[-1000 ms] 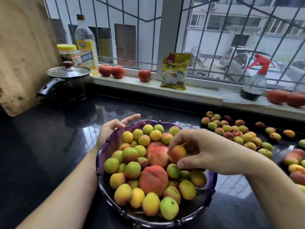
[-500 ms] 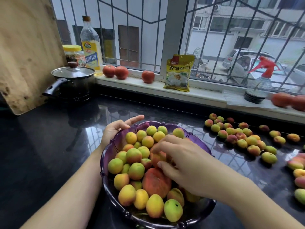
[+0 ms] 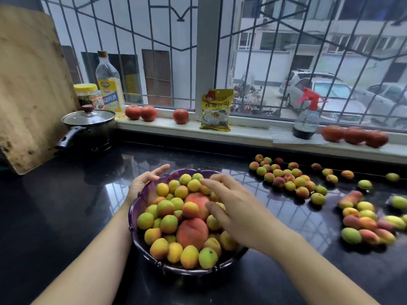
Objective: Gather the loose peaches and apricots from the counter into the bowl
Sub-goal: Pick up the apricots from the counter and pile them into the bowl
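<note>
A purple bowl (image 3: 141,202) sits on the dark, glossy table (image 3: 55,216), near the person and a little left of centre, heaped with small yellow-green and orange apricots (image 3: 168,224) and two larger red peaches (image 3: 192,234) in the middle of the pile. The left hand (image 3: 144,180) grips the far-left rim of the bowl, fingers curled over the edge and the index finger stretched out along it. The right hand (image 3: 231,208) hovers over the right side of the heap with its fingers spread and relaxed, holding nothing; the fingertips lie just above the fruit.

To the right, loose fruit lies scattered on the table: a far cluster of apricots (image 3: 286,178) and a nearer clump of loose peaches and apricots (image 3: 366,223) by the right edge.

On the windowsill at the far side stand tomatoes (image 3: 141,112), a yellow packet (image 3: 217,110), a spray bottle (image 3: 307,116), an oil bottle (image 3: 109,84) and a jar (image 3: 87,93). A lidded pot (image 3: 90,128) stands at the far left beside a wooden board (image 3: 28,84).
</note>
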Action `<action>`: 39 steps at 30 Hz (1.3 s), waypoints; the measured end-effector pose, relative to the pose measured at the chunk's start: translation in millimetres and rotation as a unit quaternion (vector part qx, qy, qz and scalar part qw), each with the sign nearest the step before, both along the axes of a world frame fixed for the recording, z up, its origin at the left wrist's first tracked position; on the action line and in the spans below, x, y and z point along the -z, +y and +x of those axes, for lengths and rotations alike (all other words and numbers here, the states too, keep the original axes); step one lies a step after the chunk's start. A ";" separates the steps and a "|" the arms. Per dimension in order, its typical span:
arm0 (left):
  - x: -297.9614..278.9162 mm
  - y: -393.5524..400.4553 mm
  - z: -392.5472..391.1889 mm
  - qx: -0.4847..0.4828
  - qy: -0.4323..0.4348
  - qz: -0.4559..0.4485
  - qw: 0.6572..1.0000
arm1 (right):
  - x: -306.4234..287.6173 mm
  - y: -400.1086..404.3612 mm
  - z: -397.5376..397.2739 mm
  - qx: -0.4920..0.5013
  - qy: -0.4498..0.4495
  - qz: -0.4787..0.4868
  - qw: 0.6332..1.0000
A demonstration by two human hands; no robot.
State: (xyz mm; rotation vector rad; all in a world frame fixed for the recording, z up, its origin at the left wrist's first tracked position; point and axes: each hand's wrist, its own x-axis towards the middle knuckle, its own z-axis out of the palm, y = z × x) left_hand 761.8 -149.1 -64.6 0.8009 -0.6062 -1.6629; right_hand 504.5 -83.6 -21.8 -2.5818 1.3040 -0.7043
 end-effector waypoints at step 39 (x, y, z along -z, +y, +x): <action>14.0 99.3 -136.4 -0.136 -0.073 -0.057 0.986 | -17.0 109.2 -108.0 0.248 -0.262 0.209 0.909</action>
